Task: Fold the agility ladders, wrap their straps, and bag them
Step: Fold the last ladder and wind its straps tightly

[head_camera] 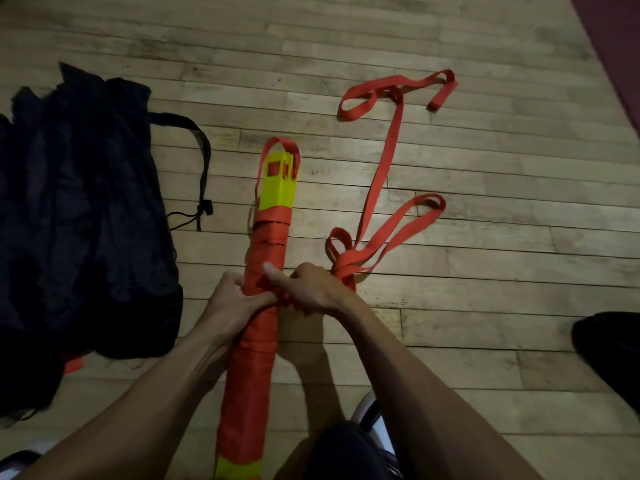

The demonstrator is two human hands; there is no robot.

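A folded agility ladder (258, 341) lies lengthwise on the wood floor, its yellow rungs stacked and bound in wraps of red strap; yellow shows at the far end (278, 185) and near my knees. My left hand (232, 306) grips the bundle from the left side. My right hand (308, 289) pinches the red strap against the bundle, thumb pointing up. The loose red strap (384, 188) trails away from my right hand in loops across the floor to the upper right.
A black drawstring bag (79, 209) lies crumpled on the floor at the left, its cord and toggle (206, 206) toward the ladder. A dark red mat edge (616, 46) fills the upper right corner. A dark shape (609, 351) sits at the right edge.
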